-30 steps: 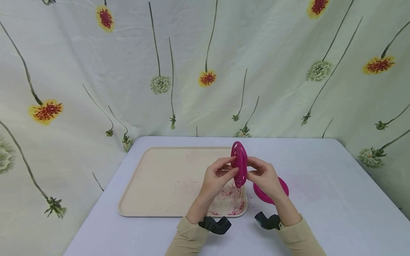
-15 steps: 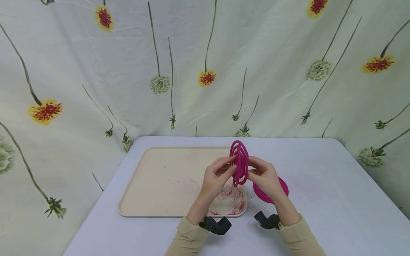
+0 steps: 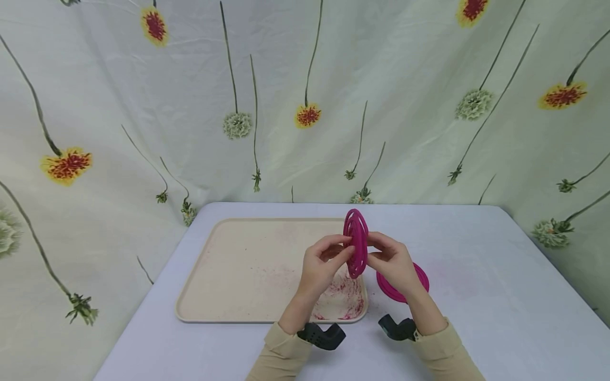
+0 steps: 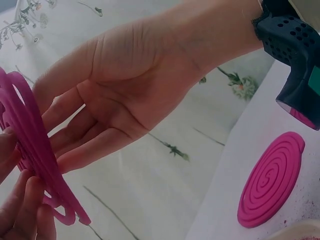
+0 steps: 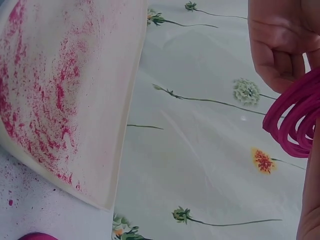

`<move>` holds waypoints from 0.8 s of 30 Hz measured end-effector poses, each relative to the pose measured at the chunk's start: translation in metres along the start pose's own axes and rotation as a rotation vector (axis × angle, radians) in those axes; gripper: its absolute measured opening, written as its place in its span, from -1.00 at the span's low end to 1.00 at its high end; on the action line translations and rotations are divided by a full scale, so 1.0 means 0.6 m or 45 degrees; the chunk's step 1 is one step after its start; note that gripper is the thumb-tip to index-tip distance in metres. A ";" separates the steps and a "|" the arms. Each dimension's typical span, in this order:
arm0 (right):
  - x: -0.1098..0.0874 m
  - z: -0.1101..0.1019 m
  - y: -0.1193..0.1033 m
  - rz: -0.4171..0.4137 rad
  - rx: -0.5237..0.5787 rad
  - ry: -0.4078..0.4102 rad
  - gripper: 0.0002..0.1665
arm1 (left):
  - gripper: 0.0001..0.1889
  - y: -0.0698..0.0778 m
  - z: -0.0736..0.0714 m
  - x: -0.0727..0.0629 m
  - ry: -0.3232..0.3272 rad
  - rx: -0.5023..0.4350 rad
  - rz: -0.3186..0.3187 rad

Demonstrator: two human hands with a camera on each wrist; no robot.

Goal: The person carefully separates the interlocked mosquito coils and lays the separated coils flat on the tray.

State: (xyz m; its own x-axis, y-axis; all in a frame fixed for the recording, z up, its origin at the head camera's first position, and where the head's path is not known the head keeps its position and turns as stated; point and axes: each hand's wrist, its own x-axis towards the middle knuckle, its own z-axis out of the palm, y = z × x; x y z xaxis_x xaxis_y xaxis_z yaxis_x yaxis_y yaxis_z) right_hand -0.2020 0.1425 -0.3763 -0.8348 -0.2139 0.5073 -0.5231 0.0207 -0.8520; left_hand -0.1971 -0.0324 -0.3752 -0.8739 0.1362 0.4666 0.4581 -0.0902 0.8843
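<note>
A magenta spiral coil (image 3: 356,242) stands on edge between my two hands, raised over the tray's near right corner. My left hand (image 3: 318,267) pinches its left face between thumb and fingers. From the other side my right hand (image 3: 395,265) pinches it with thumb and fingertips. In the left wrist view the held coil (image 4: 37,145) shows several thin strands pressed close, with a loose end low down. The right wrist view catches its loops (image 5: 287,120) fanned slightly apart. A second magenta spiral coil (image 4: 270,182) lies flat on the table, partly hidden by my right wrist in the head view.
A cream tray (image 3: 229,275) lies on the white table (image 3: 476,296), its near right corner stained with magenta powder (image 5: 65,90). Specks of powder dot the tabletop beside it. A flowered cloth (image 3: 410,106) hangs behind the table.
Half a second ago the held coil's loops spread wider apart; now they lie closer together, as they did a second ago. Both hands have stayed nearly in place.
</note>
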 end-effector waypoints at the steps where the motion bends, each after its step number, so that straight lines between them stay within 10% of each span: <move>1: 0.000 0.000 0.000 -0.001 -0.002 0.001 -0.57 | -0.76 -0.004 0.000 0.001 0.005 -0.020 0.009; 24: -0.001 0.003 -0.007 0.015 -0.017 0.000 -0.63 | -0.77 -0.007 0.007 0.002 0.052 -0.089 0.055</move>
State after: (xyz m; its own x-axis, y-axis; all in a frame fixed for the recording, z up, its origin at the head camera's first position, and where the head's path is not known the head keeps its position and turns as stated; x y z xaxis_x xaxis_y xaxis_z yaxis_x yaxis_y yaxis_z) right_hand -0.1993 0.1410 -0.3732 -0.8408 -0.2134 0.4974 -0.5157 0.0365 -0.8560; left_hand -0.1991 -0.0278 -0.3782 -0.8601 0.0901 0.5020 0.4844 -0.1640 0.8593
